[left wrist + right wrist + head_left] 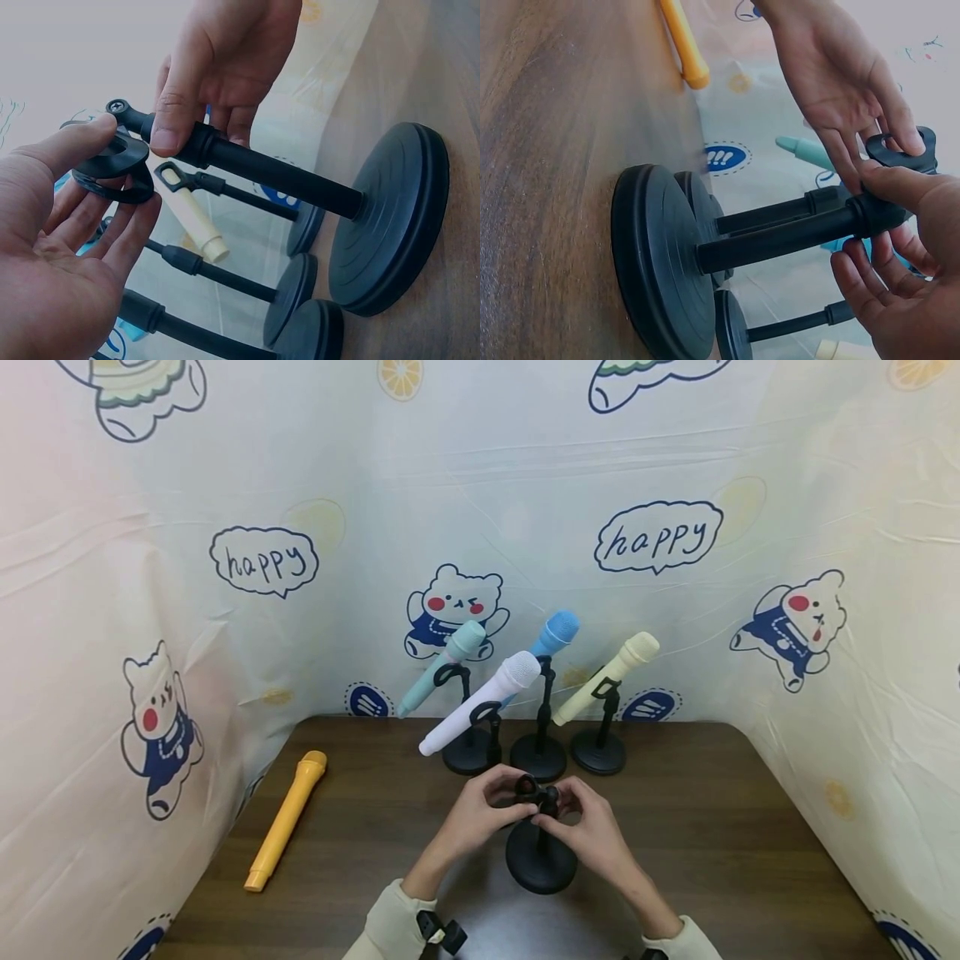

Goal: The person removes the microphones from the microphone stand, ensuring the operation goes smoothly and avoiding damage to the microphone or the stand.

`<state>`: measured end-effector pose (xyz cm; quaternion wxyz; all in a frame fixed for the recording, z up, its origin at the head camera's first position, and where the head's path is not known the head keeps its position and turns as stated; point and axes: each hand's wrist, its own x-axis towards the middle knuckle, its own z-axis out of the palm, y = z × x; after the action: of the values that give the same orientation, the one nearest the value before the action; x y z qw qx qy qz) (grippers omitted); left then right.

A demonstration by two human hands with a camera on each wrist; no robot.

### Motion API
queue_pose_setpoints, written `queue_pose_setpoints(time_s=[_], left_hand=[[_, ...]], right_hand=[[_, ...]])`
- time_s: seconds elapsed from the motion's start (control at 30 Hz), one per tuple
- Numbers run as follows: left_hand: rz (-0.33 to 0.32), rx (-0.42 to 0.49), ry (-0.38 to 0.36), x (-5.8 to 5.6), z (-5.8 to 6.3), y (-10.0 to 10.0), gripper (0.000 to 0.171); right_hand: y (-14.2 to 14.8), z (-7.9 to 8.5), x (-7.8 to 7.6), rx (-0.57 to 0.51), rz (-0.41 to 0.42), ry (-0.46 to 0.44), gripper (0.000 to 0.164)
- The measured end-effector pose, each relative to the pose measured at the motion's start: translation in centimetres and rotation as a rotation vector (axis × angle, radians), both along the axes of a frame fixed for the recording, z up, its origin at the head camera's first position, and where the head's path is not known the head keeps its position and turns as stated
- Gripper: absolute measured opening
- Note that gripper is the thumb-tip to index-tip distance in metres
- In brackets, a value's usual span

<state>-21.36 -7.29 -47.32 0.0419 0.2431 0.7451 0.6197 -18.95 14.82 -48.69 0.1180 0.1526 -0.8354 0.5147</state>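
A black desktop microphone stand with a round base stands in front of me, between both hands. Its open-ended microphone clip holds no microphone. My left hand pinches this clip, thumb on top and fingertips beneath. On the other side my right hand grips the collar at the top of the pole, just below the clip's joint. In the right wrist view the base rests on the wooden table.
Behind it, several black stands hold tilted microphones: teal, white, blue and pale yellow. An orange microphone lies on the table at left. A printed cloth hangs behind and at the sides.
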Motion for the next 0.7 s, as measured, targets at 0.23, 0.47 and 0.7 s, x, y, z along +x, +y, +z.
queue_pose_setpoints(time_s=[0.23, 0.47, 0.7], left_hand=[[0.003, 0.008, -0.001, 0.0, 0.0, 0.0, 0.038], [0.011, 0.007, -0.006, 0.1, 0.0, 0.1, 0.038], [0.01, 0.013, -0.016, 0.1, 0.0, 0.1, 0.038]], right_hand=[[0.3, -0.1, -0.2, -0.012, 0.05, -0.017, 0.033], [1.3, -0.3, -0.3, -0.098, 0.24, -0.109, 0.035], [2.2, 0.0, -0.2, -0.111, 0.319, -0.146, 0.034]])
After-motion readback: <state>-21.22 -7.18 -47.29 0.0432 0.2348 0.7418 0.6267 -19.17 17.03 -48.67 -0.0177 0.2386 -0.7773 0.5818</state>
